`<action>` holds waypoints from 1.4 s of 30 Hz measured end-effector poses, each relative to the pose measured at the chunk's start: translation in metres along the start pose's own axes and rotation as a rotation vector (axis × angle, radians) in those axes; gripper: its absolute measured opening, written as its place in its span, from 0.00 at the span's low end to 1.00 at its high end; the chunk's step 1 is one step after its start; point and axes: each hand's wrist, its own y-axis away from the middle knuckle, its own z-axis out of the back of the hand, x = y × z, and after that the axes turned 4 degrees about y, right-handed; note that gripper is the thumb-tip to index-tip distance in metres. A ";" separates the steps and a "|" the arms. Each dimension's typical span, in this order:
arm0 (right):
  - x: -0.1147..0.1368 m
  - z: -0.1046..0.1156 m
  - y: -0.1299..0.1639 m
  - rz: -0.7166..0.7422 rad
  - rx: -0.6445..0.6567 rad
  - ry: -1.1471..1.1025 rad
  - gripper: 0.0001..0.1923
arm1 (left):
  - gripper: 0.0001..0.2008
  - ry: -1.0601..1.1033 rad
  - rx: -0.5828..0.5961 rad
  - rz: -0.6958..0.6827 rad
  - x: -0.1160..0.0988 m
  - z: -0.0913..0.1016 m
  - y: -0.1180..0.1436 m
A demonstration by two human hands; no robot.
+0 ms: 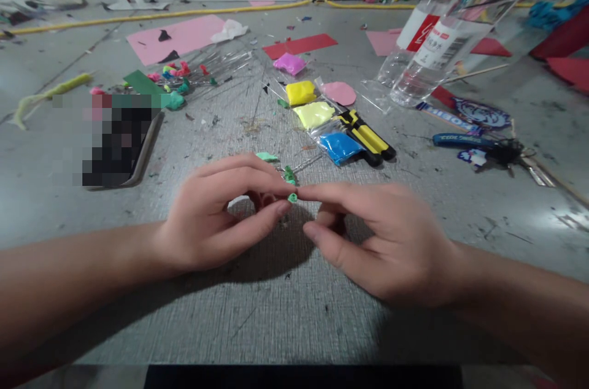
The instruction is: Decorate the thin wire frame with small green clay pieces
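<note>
Between the thumb and fingertips of my left hand [216,208] is a small green clay-like piece [292,197]. The index fingertip of my right hand [389,235] presses against that piece from the right, while its thumb stays apart below and the other fingers curl under. Just behind the fingertips are a darker green bit [289,175] and a thin wire, partly hidden by my left hand. A flat mint-green scrap [266,156] shows beyond my left knuckles.
Blue [340,147], pale yellow [315,114] and yellow [300,92] clay packets lie ahead, beside yellow-black pliers [368,137]. A phone [124,146] lies left, near wires with colored bits [184,79]. Right are clear bottles [437,51] and a keychain [501,150].
</note>
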 end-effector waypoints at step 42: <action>-0.011 0.006 -0.007 0.125 -0.364 0.141 0.10 | 0.08 0.030 0.490 -0.265 0.006 0.002 0.000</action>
